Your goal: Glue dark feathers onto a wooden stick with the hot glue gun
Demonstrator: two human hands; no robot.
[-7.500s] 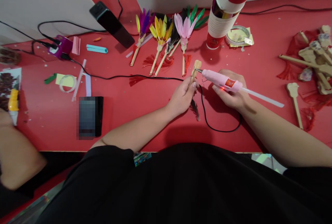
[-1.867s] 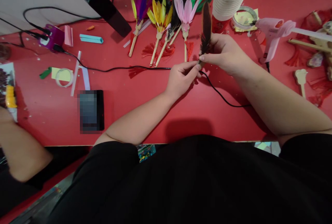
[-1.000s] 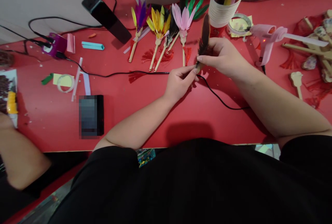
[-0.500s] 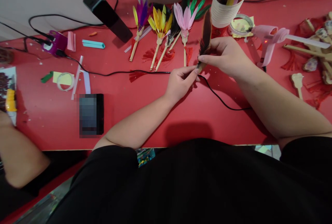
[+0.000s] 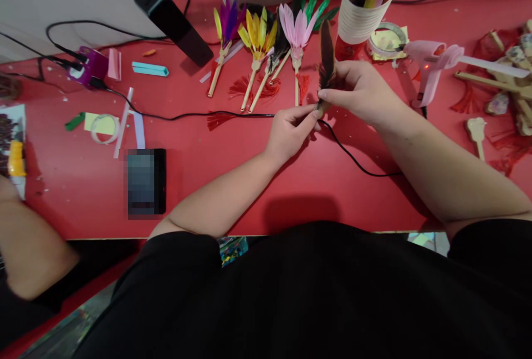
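A dark brown feather [image 5: 327, 51] stands nearly upright between my two hands above the red table [image 5: 208, 181]. My right hand [image 5: 359, 90] is closed on its lower part, thumb in front and fingers curled behind. At the feather's base, the thumb and index fingertip of my left hand [image 5: 291, 133] are pinched together. A small pale edge shows under the fingertips, too covered to name. Just beyond my hands lie several wooden-handled feather fans, among them a pink one [image 5: 296, 32], a yellow one [image 5: 255, 40] and a purple one [image 5: 226, 32], with red tassels.
Right of my hands are a pink glue gun [image 5: 432, 62], a roll of tape [image 5: 388, 40] and stacked paper cups [image 5: 361, 18]. Wooden pieces [image 5: 511, 82] pile up far right. At left are a phone [image 5: 145, 181], a purple charger [image 5: 89, 68] and another person's arm [image 5: 33, 242]. Black cable [image 5: 178, 119] crosses the table.
The feather's tip has tilted slightly to the left and lower. Both hands keep almost the same place and grip.
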